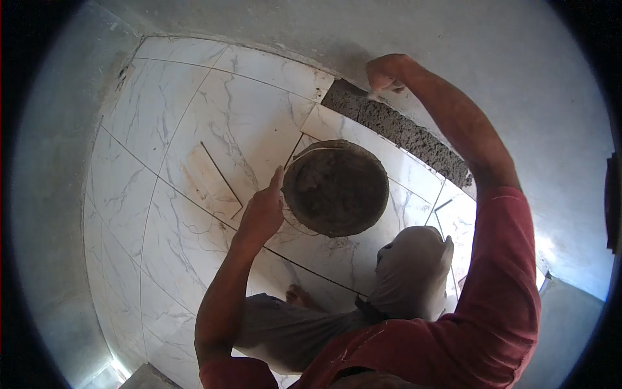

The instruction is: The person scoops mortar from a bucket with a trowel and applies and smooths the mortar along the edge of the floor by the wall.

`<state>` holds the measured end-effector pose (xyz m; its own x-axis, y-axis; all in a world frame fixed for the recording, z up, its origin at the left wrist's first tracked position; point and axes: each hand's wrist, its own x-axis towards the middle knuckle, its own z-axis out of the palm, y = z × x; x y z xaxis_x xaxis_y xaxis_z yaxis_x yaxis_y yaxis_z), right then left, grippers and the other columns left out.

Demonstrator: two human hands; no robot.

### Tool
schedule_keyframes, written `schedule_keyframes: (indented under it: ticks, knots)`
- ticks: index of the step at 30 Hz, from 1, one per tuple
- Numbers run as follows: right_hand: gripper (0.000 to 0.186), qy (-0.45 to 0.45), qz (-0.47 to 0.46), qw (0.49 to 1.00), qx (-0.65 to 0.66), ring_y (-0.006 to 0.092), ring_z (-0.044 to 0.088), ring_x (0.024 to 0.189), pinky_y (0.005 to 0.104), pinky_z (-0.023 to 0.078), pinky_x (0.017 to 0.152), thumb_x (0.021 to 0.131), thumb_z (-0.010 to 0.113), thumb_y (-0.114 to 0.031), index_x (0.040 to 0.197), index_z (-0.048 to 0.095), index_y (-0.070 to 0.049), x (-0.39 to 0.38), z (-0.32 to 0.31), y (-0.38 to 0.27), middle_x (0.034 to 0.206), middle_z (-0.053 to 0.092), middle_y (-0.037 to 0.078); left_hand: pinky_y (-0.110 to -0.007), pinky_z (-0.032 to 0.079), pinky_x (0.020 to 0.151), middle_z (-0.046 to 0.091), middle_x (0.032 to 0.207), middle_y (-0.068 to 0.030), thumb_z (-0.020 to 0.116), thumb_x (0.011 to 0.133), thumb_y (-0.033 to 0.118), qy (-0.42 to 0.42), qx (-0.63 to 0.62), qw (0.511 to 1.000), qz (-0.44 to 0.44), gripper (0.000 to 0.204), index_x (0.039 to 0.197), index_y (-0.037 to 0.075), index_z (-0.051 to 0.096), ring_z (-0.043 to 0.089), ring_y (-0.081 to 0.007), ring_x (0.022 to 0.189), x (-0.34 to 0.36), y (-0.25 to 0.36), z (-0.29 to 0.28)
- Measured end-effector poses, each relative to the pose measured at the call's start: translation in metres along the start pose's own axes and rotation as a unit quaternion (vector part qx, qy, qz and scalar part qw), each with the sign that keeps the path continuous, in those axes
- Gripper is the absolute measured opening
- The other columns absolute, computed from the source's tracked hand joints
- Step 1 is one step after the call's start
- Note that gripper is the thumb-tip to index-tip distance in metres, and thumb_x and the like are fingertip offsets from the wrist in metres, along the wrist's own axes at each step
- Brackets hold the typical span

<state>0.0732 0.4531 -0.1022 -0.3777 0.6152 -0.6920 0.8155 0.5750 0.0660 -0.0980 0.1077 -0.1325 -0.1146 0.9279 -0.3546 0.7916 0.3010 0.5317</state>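
Observation:
A dark round bucket (335, 227) caked with mortar stands on the marble-look tiles, with grey mortar (337, 185) inside. My left hand (262, 211) is at its left rim, one finger stretched along the edge and the others partly hidden against its side. A strip of rough wet mortar (402, 126) fills the gap between the tiles and the far wall. Above the strip's left end my right hand (387, 72) is closed with the wrist bent. A small pale edge shows beneath its fingers, but what it holds is mostly hidden.
White veined floor tiles (233, 123) with dark joints surround the bucket. A bare grey wall (453, 39) runs along the far side, and another wall (58, 194) stands at the left. My bent knee (414, 272) is close to the bucket's near right side.

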Motion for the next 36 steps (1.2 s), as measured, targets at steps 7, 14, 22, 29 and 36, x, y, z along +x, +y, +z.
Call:
schedule_keyframes:
  ticks: [7, 14, 22, 29, 36]
  knots:
    - [0.02, 0.082, -0.017, 0.995, 0.052, 0.0262, 0.063, 0.062, 0.0401, 0.052, 0.055, 0.074, 0.057, -0.01, 0.084, 0.064, 0.006, 0.029, 0.029, -0.009, 0.076, 0.064, 0.019, -0.051, 0.046, 0.068, 0.06, 0.077, -0.0273, 0.048, 0.084, 0.002, 0.002, -0.005, 1.0, 0.006, 0.06, 0.141, 0.001, 0.026, 0.061, -0.0422, 0.074, 0.003, 0.008, -0.003]
    - [0.018, 0.006, -0.013, 1.0, 0.023, 0.0245, 0.062, 0.058, 0.0406, 0.051, 0.057, 0.076, 0.053, -0.009, 0.076, 0.065, 0.004, 0.017, 0.009, 0.012, 0.068, 0.063, 0.017, -0.046, 0.048, 0.074, 0.062, 0.081, -0.0242, 0.05, 0.081, -0.001, 0.01, 0.012, 1.0, -0.008, 0.069, 0.144, 0.01, 0.024, 0.063, -0.0378, 0.078, -0.003, 0.009, -0.001]
    - [0.027, 0.09, -0.098, 0.991, 0.025, 0.0268, 0.061, 0.055, 0.0397, 0.051, 0.061, 0.082, 0.05, -0.015, 0.078, 0.064, 0.008, 0.023, 0.055, 0.023, 0.071, 0.064, 0.022, -0.047, 0.047, 0.074, 0.061, 0.084, -0.0271, 0.05, 0.083, 0.001, 0.005, -0.023, 1.0, -0.001, 0.066, 0.144, 0.009, 0.025, 0.062, -0.0405, 0.08, -0.008, 0.011, -0.004]
    - [0.048, -0.062, -0.005, 0.998, 0.01, 0.0233, 0.064, 0.074, 0.04, 0.051, 0.058, 0.088, 0.056, -0.042, 0.085, 0.063, 0.006, -0.021, 0.037, 0.039, 0.077, 0.063, 0.023, -0.047, 0.047, 0.076, 0.061, 0.086, -0.0267, 0.051, 0.085, 0.002, 0.025, 0.013, 1.0, 0.001, 0.066, 0.144, 0.009, 0.023, 0.062, -0.0405, 0.082, -0.014, 0.012, -0.006]
    - [0.037, 0.079, -0.058, 0.994, -0.046, 0.0272, 0.066, 0.071, 0.0395, 0.053, 0.058, 0.09, 0.053, -0.031, 0.095, 0.062, 0.005, 0.01, 0.065, 0.025, 0.076, 0.065, 0.018, -0.046, 0.047, 0.076, 0.061, 0.087, -0.0281, 0.051, 0.084, 0.002, 0.004, 0.006, 1.0, -0.004, 0.066, 0.144, 0.008, 0.023, 0.062, -0.0409, 0.084, -0.006, 0.025, -0.004]
